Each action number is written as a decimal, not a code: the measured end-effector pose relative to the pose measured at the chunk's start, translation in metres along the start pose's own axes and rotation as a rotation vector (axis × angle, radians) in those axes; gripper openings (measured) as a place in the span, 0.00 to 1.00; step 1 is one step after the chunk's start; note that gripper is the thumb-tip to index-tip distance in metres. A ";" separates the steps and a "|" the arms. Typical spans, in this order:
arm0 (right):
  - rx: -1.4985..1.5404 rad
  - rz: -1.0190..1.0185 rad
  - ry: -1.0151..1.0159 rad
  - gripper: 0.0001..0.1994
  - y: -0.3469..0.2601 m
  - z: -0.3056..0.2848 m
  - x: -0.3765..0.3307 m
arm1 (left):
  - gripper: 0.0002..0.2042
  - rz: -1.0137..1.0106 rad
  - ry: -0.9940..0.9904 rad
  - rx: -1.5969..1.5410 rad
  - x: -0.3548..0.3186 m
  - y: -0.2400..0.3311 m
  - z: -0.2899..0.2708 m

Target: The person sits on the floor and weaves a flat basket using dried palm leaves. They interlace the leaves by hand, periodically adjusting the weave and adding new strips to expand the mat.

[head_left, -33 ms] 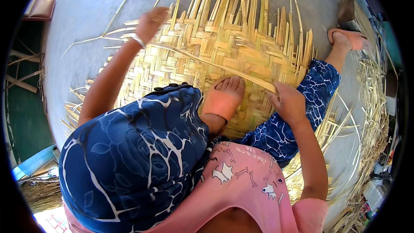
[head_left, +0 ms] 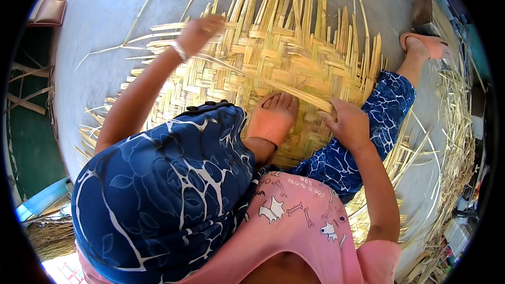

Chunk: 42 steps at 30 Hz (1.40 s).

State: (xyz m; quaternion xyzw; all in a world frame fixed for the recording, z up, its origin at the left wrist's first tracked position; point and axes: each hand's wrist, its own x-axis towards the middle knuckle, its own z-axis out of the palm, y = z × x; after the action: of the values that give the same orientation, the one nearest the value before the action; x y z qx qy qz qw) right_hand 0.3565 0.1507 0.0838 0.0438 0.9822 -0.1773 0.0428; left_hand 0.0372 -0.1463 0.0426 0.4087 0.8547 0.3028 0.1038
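Observation:
A woven mat (head_left: 205, 79) of flat yellow straw strips lies on the floor before me. Over its far left part is my left hand (head_left: 202, 32), a white bangle at its wrist. Its fingers look stretched out and somewhat blurred, with no strip visible in them. A long pale strip (head_left: 265, 80) slants across the weave, from below the left wrist to my right hand (head_left: 348, 124). That hand pinches the strip's near end between thumb and fingers, beside my right knee. My sandalled foot (head_left: 272, 118) presses on the mat between the hands.
Loose strip ends (head_left: 294, 0) fan out from the mat's far edge. My other sandalled foot (head_left: 423, 47) rests at the far right, near a wooden block (head_left: 422, 13). A heap of straw (head_left: 455, 126) lines the right side. Dark green panelling (head_left: 34, 126) stands at left.
My left hand has moved right and slightly nearer over the mat. My right hand has shifted a little left, still with the strip's end in it.

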 end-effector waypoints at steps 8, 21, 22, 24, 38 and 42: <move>0.233 -0.055 -0.025 0.13 -0.019 0.017 0.009 | 0.16 -0.037 -0.874 -0.161 -0.016 0.133 0.065; 0.442 0.140 0.405 0.15 0.021 0.015 0.142 | 0.08 -0.004 -0.105 0.346 0.015 0.066 0.025; 0.578 0.235 0.371 0.16 0.032 0.019 0.158 | 0.08 0.000 -0.072 0.304 0.018 0.061 0.022; 0.843 0.431 0.293 0.16 0.052 0.029 0.182 | 0.09 -0.042 -0.076 0.172 0.026 0.060 0.022; 2.172 0.441 0.143 0.14 -0.017 0.035 0.149 | 0.14 -0.349 -0.367 -0.315 0.065 0.063 0.027; 1.989 0.470 0.214 0.12 -0.025 0.024 0.147 | 0.17 -0.293 -0.462 -0.294 0.069 0.077 0.026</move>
State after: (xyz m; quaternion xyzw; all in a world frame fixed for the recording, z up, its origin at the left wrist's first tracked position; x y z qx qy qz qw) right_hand 0.2098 0.1293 0.0557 0.2661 0.3561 -0.8932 -0.0670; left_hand 0.0529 -0.0457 0.0730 0.3199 0.8053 0.3039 0.3959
